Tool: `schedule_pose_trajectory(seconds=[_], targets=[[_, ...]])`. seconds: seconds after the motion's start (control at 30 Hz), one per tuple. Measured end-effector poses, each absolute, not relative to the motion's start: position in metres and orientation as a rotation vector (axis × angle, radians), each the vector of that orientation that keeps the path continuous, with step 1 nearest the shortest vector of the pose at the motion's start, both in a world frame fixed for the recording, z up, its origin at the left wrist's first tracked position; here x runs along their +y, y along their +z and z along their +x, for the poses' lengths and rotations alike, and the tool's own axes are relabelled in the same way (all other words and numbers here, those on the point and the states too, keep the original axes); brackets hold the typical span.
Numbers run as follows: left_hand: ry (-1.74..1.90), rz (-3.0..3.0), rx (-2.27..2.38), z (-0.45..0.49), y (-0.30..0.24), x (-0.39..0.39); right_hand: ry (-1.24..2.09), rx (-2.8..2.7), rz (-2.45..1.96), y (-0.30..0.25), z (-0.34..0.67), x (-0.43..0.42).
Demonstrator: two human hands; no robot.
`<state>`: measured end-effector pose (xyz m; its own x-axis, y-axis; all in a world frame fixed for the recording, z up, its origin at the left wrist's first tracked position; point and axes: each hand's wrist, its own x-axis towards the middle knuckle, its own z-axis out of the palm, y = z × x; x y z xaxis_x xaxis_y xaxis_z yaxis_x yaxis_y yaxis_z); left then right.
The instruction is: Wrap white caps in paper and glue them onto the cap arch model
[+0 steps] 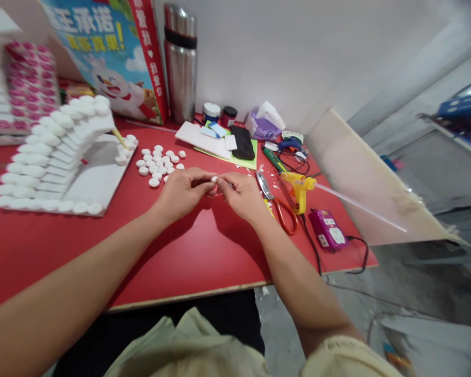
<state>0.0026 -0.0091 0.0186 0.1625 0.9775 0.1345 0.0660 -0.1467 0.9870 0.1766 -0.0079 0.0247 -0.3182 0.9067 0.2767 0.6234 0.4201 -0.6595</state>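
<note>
Red tabletop [212, 251], pale wall [298, 57], white pieces [154, 182]

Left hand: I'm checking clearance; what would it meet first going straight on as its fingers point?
The left hand, touching the small white piece, would likely meet the right hand first; exact depth is unclear.

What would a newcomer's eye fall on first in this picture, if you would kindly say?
Probably the white stepped model on the left side of the red table. Near the middle, the left hand and right hand meet at a small white piece, while a yellow glue gun stands out to their right.
</note>
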Motion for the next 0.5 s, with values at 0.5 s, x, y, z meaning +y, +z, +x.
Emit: schedule_pose_trajectory(seconds=[0.5], targets=[[1.178, 1.673, 1.117, -0.003, 0.009, 0.0, 2.007, -0.918, -1.12, 0.03, 0.186, 0.006]])
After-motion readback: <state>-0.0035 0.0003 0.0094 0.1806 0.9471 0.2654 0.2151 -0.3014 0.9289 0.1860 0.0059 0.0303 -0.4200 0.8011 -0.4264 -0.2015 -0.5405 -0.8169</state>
